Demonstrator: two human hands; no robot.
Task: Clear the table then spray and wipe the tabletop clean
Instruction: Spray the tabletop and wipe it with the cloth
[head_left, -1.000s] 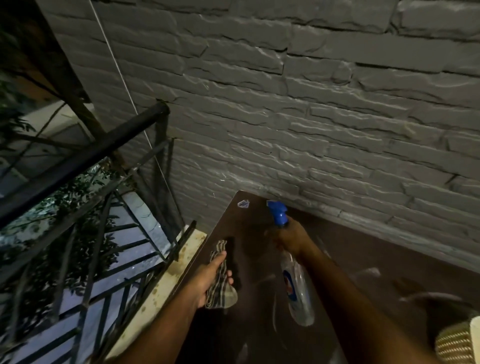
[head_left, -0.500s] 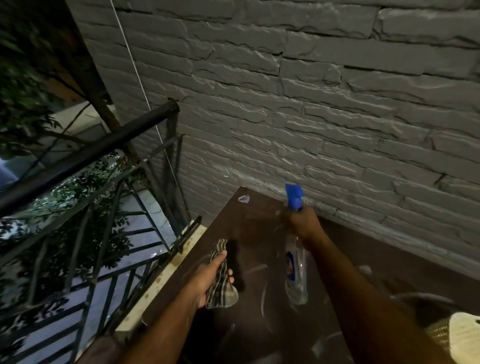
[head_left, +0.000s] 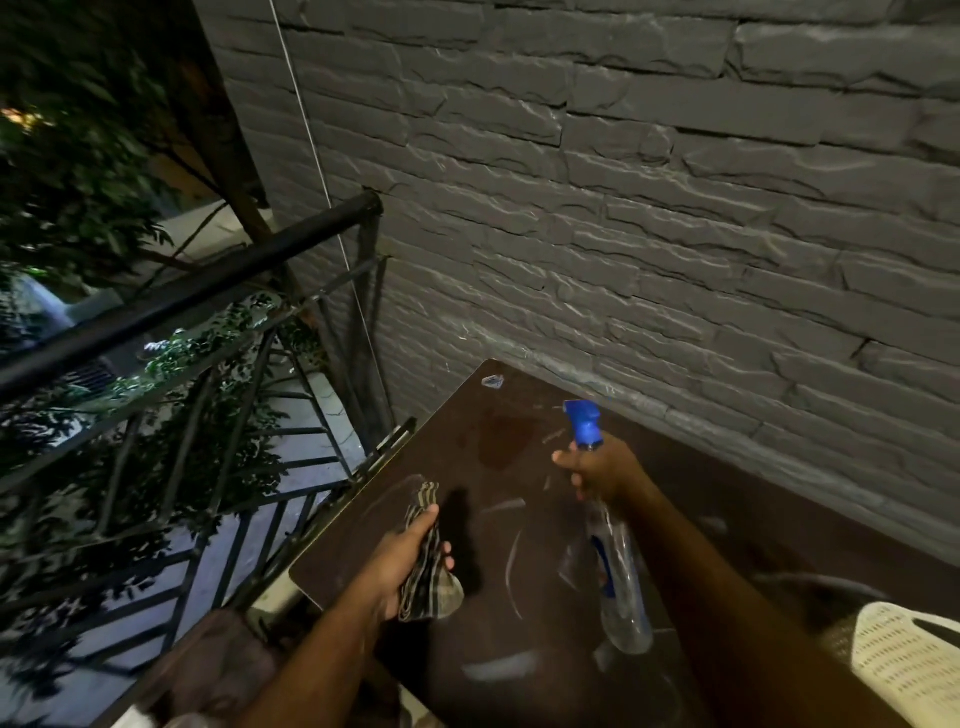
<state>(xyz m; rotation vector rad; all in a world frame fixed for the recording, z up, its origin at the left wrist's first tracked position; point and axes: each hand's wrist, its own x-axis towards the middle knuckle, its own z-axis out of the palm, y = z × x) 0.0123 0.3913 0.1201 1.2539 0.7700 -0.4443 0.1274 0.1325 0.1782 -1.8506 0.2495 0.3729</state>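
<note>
A dark brown tabletop stands against a grey brick wall beside a railing. The right hand grips the spray bottle at its neck, nozzle aimed toward the far corner, where mist could drift onto the wall. The left hand holds the checked cloth bunched in curled fingers, apparently just above the surface near the edge, where a loose wipe could drop it over.

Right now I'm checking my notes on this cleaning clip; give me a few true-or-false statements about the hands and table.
1. The right hand grips a spray bottle. True.
2. The bottle's nozzle is red. False: it is blue.
3. The left hand holds a cloth. True.
4. The cloth lies spread flat on the table. False: it is bunched in the left hand.
5. A scrap lies near the table's far corner. True.
</note>
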